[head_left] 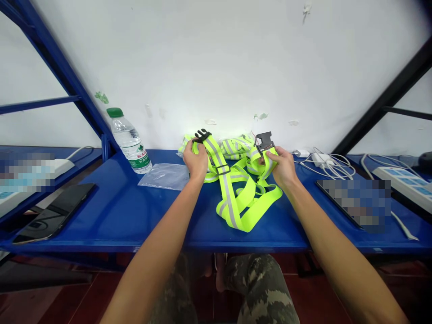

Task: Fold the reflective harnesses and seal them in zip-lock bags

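As left hand (195, 161), right hand (284, 168) hide strap (227, 198)

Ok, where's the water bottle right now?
In the head view, the plastic water bottle is on the blue shelf, left of the person's left hand, beside a clear plastic bag.

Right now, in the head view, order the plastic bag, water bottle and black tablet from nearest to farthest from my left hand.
From your left hand:
1. Plastic bag, just to its left.
2. Water bottle, farther left, by the wall.
3. Black tablet, far left, near the shelf's front.
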Demonstrator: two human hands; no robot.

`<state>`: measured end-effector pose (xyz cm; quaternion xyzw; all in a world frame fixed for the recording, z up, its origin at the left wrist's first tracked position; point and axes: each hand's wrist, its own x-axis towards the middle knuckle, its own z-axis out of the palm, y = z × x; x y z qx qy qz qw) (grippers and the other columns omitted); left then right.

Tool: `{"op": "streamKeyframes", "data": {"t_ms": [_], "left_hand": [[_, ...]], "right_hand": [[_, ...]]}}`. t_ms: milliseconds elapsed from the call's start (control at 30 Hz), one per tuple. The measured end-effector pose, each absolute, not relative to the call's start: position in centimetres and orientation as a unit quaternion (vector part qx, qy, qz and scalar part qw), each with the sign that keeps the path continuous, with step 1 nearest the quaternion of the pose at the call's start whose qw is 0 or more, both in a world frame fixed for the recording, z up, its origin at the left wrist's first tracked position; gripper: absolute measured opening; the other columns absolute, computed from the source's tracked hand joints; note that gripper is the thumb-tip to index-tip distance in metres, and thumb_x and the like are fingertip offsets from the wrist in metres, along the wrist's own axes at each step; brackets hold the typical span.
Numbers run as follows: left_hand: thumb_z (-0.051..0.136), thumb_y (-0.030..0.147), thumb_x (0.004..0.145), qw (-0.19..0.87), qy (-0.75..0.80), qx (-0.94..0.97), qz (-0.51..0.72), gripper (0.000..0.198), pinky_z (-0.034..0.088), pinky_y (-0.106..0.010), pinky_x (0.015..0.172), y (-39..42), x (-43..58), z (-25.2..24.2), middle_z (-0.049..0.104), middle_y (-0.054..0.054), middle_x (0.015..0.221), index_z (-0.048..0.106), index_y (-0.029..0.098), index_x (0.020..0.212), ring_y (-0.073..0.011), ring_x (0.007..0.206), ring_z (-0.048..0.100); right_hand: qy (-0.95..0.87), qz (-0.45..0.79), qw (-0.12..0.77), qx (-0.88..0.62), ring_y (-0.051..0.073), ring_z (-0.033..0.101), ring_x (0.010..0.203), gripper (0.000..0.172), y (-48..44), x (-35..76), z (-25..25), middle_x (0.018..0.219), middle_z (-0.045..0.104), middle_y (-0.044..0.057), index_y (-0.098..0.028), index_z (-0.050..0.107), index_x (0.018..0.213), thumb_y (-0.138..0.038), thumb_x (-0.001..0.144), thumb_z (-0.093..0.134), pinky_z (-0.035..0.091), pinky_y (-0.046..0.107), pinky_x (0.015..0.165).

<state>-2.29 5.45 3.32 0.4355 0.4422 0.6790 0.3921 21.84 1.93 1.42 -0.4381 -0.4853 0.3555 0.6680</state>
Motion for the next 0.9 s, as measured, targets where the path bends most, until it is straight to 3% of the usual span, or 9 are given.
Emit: {"op": "streamKeyframes", "data": {"t_ms": [100, 267, 467, 633, 800, 900], "left_hand": [[0.059, 0.02, 0.078, 0.37, 0.462, 0.413, 0.692, 0.013, 0.056, -0.026, 0.072, 5.6, -1.7, 3.4, 0.061, 0.003, 0.071, 0.064, 0.02, 0.091, -0.0147, 0.07, 0.064], [0.06, 0.02, 0.073, 0.542, 0.433, 0.386, 0.608, 0.003, 0.055, -0.03, 0.058, 5.6, -0.7, 3.3, 0.053, 0.003, 0.054, 0.059, 0.017, 0.074, -0.0142, 0.05, 0.056], [0.063, 0.019, 0.069, 0.666, 0.356, 0.43, 0.495, 0.021, 0.05, -0.027, 0.047, 4.5, -1.1, 4.0, 0.065, -0.001, 0.068, 0.063, 0.019, 0.09, -0.0156, 0.054, 0.059], [0.065, 0.023, 0.074, 0.726, 0.319, 0.418, 0.443, 0.018, 0.05, -0.028, 0.047, 4.1, -1.3, 4.1, 0.066, -0.003, 0.07, 0.065, 0.019, 0.091, -0.0174, 0.058, 0.062], [0.065, 0.029, 0.081, 0.716, 0.292, 0.378, 0.509, 0.019, 0.051, -0.025, 0.056, 5.1, -1.7, 4.4, 0.067, -0.003, 0.074, 0.064, 0.017, 0.095, -0.0151, 0.064, 0.066], [0.063, 0.03, 0.083, 0.631, 0.31, 0.359, 0.613, 0.024, 0.055, -0.026, 0.07, 6.2, -3.3, 4.9, 0.068, -0.002, 0.08, 0.064, 0.019, 0.104, -0.0159, 0.075, 0.07]], "right_hand": [[-0.482, 0.379, 0.657, -0.438, 0.021, 0.065, 0.065, 0.029, 1.6, 21.5, 1.6, 0.078, 0.068, 0.002, -0.022, 0.061, 0.087, -0.039, 0.066, 0.07, 0.052, 0.035, 0.057], [-0.518, 0.401, 0.61, -0.447, 0.017, 0.057, 0.056, 0.029, 1.3, 21.3, 1.6, 0.073, 0.065, 0.001, -0.021, 0.063, 0.085, -0.044, 0.069, 0.07, 0.05, 0.033, 0.057], [-0.516, 0.456, 0.592, -0.418, 0.015, 0.061, 0.063, 0.031, 1.0, 21.0, 1.6, 0.081, 0.069, 0.001, -0.021, 0.068, 0.084, -0.047, 0.071, 0.077, 0.054, 0.031, 0.062], [-0.524, 0.483, 0.57, -0.408, 0.018, 0.067, 0.07, 0.037, 0.6, 20.6, 1.5, 0.084, 0.073, 0.003, -0.02, 0.074, 0.09, -0.049, 0.069, 0.08, 0.059, 0.034, 0.068], [-0.52, 0.463, 0.585, -0.416, 0.018, 0.067, 0.066, 0.038, 0.7, 21.0, 1.7, 0.08, 0.073, 0.003, -0.019, 0.072, 0.084, -0.052, 0.067, 0.081, 0.059, 0.034, 0.066], [-0.502, 0.371, 0.645, -0.44, 0.021, 0.068, 0.07, 0.044, 1.2, 22.8, 2.8, 0.08, 0.073, 0.004, -0.019, 0.071, 0.087, -0.057, 0.067, 0.08, 0.059, 0.036, 0.063]]}}
